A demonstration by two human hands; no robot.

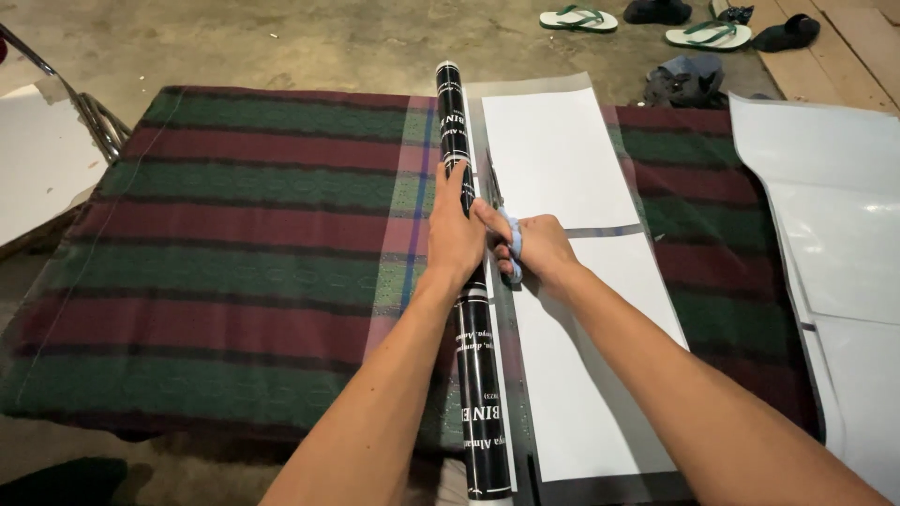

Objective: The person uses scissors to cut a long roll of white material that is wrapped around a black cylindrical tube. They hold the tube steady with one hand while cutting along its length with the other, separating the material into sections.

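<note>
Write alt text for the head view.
A person's left hand presses a long black tube flat as a straightedge while the right hand runs a light-blue-handled cutter along it, over white sheets on a green and maroon striped cloth.

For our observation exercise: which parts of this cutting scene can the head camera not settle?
- Blade tip of the cutter: hidden by the right hand that grips it.
- Near end of the black roll: cut off by the bottom edge.
- Roll's middle: covered by the left hand.
- White sheet on the right: runs past the frame edge.
- Dark bundle on the floor: too small to identify.
</note>
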